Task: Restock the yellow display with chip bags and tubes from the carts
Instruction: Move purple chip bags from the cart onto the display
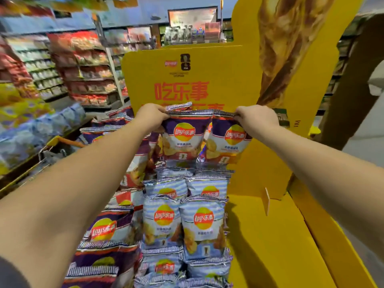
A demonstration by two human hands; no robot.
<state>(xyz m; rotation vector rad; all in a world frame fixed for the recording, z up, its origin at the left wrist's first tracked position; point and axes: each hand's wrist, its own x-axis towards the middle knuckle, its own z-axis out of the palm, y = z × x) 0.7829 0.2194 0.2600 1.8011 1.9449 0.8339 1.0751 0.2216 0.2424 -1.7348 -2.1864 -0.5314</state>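
I hold two purple chip bags side by side in front of the yellow display (207, 80). My left hand (150, 115) pinches the top seam of the left purple bag (180, 140). My right hand (256, 119) pinches the top seam of the right purple bag (227, 142). Both bags hang upright above stacked rows of light blue chip bags (182, 225) in the display. More purple bags (104, 231) are stacked to the left of the blue ones.
The display's yellow floor (276, 242) lies bare to the right of the blue bags. A cart with a yellow rim (56, 141) stands at left. Store shelves (83, 69) full of snacks fill the far left background.
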